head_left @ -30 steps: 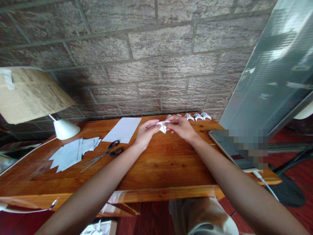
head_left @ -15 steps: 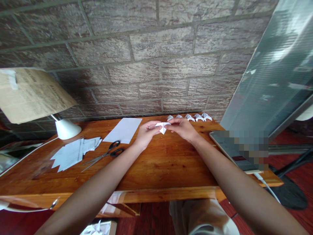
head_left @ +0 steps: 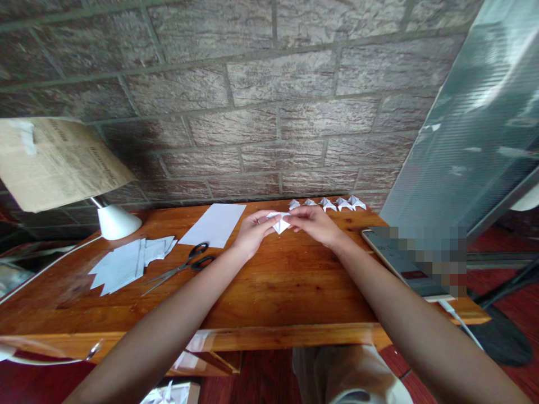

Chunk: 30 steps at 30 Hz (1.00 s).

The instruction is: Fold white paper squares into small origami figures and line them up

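A small folded piece of white paper (head_left: pixel 279 224) is held above the wooden desk, its lower end tapering to a point. My left hand (head_left: pixel 251 233) pinches its left side between thumb and fingers. Its right side is gripped by my right hand (head_left: pixel 314 223), the fingertips close to those of the left. Behind my right hand, several folded paper pieces (head_left: pixel 327 205) stand in a row along the desk's back edge. A blank white sheet (head_left: pixel 213 224) lies left of my left hand, with black-handled scissors (head_left: pixel 185 264) just in front of it.
Cut paper pieces (head_left: pixel 120 266) lie on the desk (head_left: pixel 278 297) at left, near a lamp (head_left: pixel 120 221) with a paper shade. A tablet-like device (head_left: pixel 404 264) with a white cable rests at the right edge. Behind runs a stone-patterned wall (head_left: pixel 252 123). Below sits a box (head_left: pixel 191 391) holding folded paper.
The folded paper's shape between my fingers has altered: its upper flaps, spread wide before, now look narrower and its front face broader. Both hands keep their grip in nearly the same place.
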{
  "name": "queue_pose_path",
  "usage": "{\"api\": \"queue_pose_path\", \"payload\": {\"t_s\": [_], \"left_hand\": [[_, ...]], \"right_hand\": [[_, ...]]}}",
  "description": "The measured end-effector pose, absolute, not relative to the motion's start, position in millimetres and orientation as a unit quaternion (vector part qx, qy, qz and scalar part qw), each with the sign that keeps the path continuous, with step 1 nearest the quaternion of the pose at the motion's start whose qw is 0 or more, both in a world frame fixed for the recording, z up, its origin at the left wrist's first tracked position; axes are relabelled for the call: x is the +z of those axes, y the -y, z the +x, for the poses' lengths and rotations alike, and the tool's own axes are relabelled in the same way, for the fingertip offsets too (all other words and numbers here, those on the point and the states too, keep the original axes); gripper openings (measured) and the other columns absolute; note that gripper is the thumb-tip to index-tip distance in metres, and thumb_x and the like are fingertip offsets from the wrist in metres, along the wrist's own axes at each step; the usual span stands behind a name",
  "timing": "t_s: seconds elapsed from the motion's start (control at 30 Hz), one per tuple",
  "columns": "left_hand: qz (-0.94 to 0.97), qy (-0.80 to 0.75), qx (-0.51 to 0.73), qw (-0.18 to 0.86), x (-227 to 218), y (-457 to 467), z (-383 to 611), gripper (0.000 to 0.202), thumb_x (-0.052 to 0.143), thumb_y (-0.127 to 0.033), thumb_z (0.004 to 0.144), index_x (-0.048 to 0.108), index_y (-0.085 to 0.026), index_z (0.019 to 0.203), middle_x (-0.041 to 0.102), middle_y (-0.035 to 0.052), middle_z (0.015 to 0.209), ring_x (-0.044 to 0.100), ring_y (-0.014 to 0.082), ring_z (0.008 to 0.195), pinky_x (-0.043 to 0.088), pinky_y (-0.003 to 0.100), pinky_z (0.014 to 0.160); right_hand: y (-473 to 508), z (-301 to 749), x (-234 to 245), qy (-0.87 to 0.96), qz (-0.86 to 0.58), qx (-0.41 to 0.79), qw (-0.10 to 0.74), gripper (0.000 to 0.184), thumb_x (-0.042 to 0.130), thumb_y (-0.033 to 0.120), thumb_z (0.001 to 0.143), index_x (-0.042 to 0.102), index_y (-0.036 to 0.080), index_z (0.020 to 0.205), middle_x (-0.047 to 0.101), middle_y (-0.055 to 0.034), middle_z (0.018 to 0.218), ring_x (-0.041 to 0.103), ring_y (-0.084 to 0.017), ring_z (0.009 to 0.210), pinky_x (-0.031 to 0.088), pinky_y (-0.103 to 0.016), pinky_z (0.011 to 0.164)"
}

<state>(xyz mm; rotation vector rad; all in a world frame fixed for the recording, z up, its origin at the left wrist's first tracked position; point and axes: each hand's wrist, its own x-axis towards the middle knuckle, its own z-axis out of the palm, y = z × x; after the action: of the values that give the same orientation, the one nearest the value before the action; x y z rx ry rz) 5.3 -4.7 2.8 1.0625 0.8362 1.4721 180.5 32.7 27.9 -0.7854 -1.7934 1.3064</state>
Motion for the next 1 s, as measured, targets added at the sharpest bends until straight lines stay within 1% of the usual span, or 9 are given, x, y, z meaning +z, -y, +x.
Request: {"api": "queue_pose_path", "payload": {"t_s": [0.2,0.4,0.5,0.6,0.73,0.93,1.0], "left_hand": [[0.425,-0.338,0.631,0.554,4,5,5,0.032,0.087,-0.027,0.057,0.074,-0.015,0.083,0.072,0.0047,0.087,0.066,0.0170,0.084,0.048,0.039,0.093],[0.434,-0.340,0.631,0.545,0,4,6,0.030,0.086,-0.026,0.057,0.074,-0.016,0.083,0.072,0.0042,0.085,0.066,0.0166,0.084,0.048,0.039,0.093],[0.428,-0.338,0.628,0.555,0,4,6,0.031,0.086,-0.026,0.057,0.074,-0.015,0.084,0.072,0.0046,0.086,0.066,0.0168,0.084,0.048,0.039,0.093],[0.419,-0.341,0.626,0.562,-1,4,5,0.032,0.086,-0.027,0.058,0.074,-0.015,0.085,0.073,0.0054,0.090,0.066,0.0175,0.086,0.048,0.039,0.093],[0.417,-0.347,0.617,0.570,0,3,4,0.032,0.085,-0.031,0.059,0.074,-0.015,0.084,0.073,0.0063,0.091,0.067,0.0178,0.087,0.048,0.038,0.092],[0.397,-0.361,0.623,0.570,5,6,4,0.029,0.085,-0.029,0.060,0.073,-0.015,0.083,0.073,0.0050,0.087,0.067,0.0161,0.082,0.050,0.037,0.091],[0.392,-0.366,0.627,0.565,6,7,5,0.035,0.086,-0.028,0.060,0.073,-0.016,0.090,0.074,0.0054,0.088,0.068,0.0168,0.083,0.050,0.039,0.091]], "right_hand": [[-34,183,30,0.722,-0.301,0.500,0.370,0.030,0.069,0.044,0.074,0.073,0.016,0.082,0.069,-0.0027,0.074,0.061,-0.014,0.070,0.047,-0.025,0.063],[-30,175,26,0.733,-0.317,0.436,0.416,0.024,0.066,0.039,0.074,0.068,0.016,0.070,0.065,-0.0007,0.064,0.057,-0.013,0.062,0.045,-0.026,0.063],[-29,172,22,0.729,-0.315,0.416,0.442,0.022,0.065,0.036,0.074,0.065,0.016,0.066,0.063,-0.0001,0.063,0.056,-0.013,0.061,0.045,-0.027,0.063],[-29,171,20,0.707,-0.304,0.462,0.440,0.021,0.067,0.037,0.074,0.066,0.016,0.072,0.065,-0.0007,0.067,0.059,-0.013,0.064,0.046,-0.026,0.063],[-30,175,24,0.680,-0.284,0.542,0.403,0.026,0.074,0.039,0.069,0.069,0.016,0.080,0.069,-0.0018,0.077,0.063,-0.014,0.073,0.049,-0.026,0.067],[-30,177,26,0.682,-0.272,0.553,0.394,0.028,0.078,0.037,0.067,0.073,0.017,0.085,0.071,-0.0022,0.084,0.062,-0.013,0.077,0.049,-0.025,0.068],[-30,176,25,0.683,-0.273,0.549,0.397,0.027,0.078,0.037,0.067,0.074,0.017,0.084,0.071,-0.0022,0.084,0.062,-0.014,0.076,0.048,-0.025,0.068]]}}
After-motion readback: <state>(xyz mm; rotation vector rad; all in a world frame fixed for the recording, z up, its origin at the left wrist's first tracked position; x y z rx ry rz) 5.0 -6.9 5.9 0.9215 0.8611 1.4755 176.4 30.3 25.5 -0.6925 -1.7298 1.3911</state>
